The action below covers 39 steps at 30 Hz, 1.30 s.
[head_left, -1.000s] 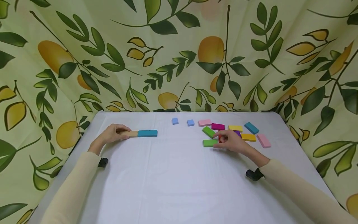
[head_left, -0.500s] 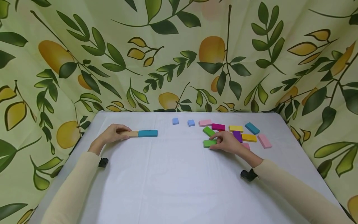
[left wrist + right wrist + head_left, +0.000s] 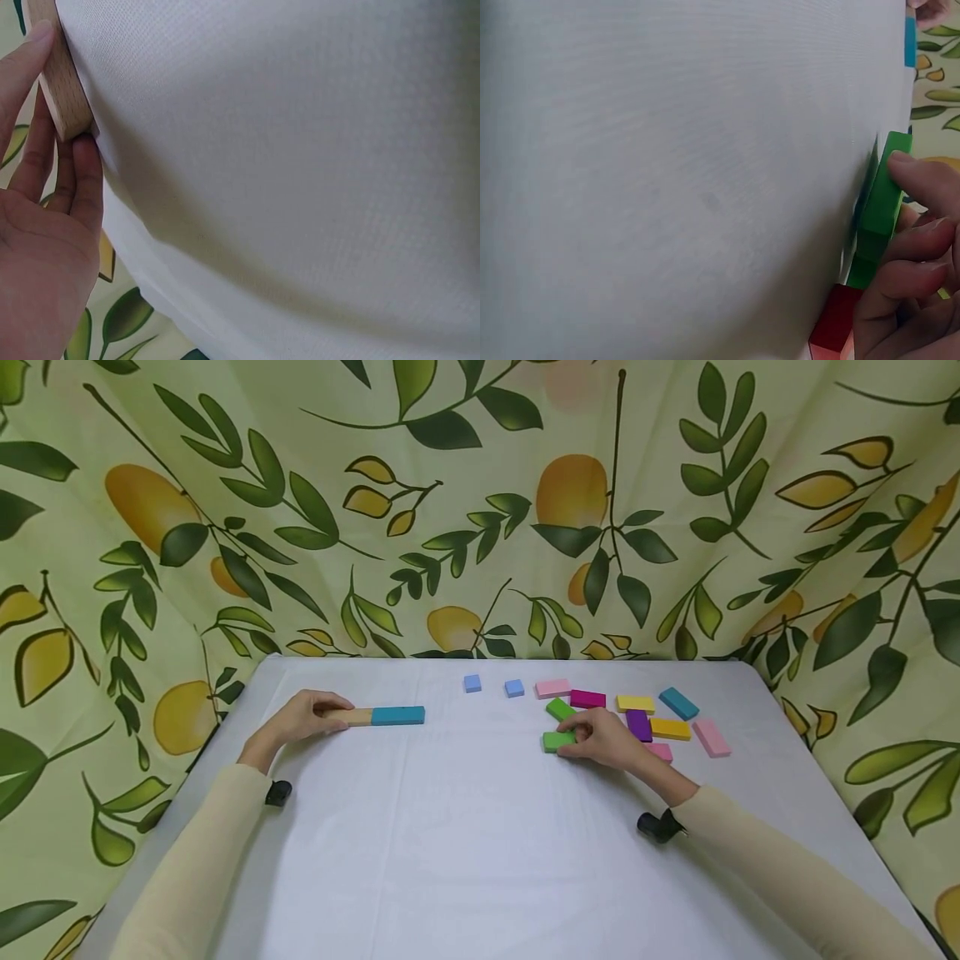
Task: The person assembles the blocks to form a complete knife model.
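Observation:
My left hand (image 3: 303,720) holds a plain wooden block (image 3: 64,82) between thumb and fingers, at the left of the table. Against that block's right end lies a teal block (image 3: 397,716), the two forming one straight bar. On the right, my right hand (image 3: 609,739) pinches a green block (image 3: 557,742) by its sides, the thumb lying along it in the right wrist view. A dark strip of shadow runs between this block and the cloth. Just behind it sits a second green block (image 3: 559,708). A red block (image 3: 835,319) shows below the right fingers; the hand hides it in the head view.
Two small blue blocks (image 3: 472,683) lie near the back edge. Around and behind the right hand are a magenta block (image 3: 588,699), a purple block (image 3: 638,726), yellow blocks (image 3: 670,729), another teal block (image 3: 678,702) and pink blocks (image 3: 711,737). A leaf-patterned curtain (image 3: 480,510) hangs behind the white-covered table.
My right hand has moved left onto the front green block and shifted it slightly left. The purple block and a pink block behind the hand are now uncovered. My left hand stays put.

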Motion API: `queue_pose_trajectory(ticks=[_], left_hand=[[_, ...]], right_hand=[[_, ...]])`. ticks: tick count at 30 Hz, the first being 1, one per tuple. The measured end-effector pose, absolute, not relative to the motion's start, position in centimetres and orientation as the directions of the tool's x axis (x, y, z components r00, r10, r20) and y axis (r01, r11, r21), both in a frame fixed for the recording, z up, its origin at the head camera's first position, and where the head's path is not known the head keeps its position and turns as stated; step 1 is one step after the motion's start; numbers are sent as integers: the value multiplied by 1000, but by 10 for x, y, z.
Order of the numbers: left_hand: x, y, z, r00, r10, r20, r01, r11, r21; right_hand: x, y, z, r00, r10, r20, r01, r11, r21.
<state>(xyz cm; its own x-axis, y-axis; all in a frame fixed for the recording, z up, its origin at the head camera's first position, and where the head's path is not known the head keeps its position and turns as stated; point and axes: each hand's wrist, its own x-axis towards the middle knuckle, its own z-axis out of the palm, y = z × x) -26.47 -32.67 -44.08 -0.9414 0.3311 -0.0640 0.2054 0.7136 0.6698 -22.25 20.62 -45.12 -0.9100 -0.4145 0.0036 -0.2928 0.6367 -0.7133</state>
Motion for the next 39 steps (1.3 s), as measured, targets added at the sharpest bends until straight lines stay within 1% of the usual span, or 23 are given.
queue_pose_trajectory(ticks=[11, 18, 26, 39], left_hand=[[-264, -326, -439, -942, 330, -57, 209, 711, 671], [-264, -325, -440, -941, 334, -53, 214, 709, 672], [-263, -326, -439, -936, 350, -45, 229, 701, 675], [-265, -326, -439, -929, 366, -52, 237, 698, 675]], right_hand=[[-232, 193, -452, -891, -445, 93, -349, 539, -766], [-238, 182, -453, -869, -462, 176, -418, 497, -761], [-247, 168, -457, -888, -435, 153, -368, 469, -803], [-266, 140, -457, -868, -480, 128, -313, 327, -892]])
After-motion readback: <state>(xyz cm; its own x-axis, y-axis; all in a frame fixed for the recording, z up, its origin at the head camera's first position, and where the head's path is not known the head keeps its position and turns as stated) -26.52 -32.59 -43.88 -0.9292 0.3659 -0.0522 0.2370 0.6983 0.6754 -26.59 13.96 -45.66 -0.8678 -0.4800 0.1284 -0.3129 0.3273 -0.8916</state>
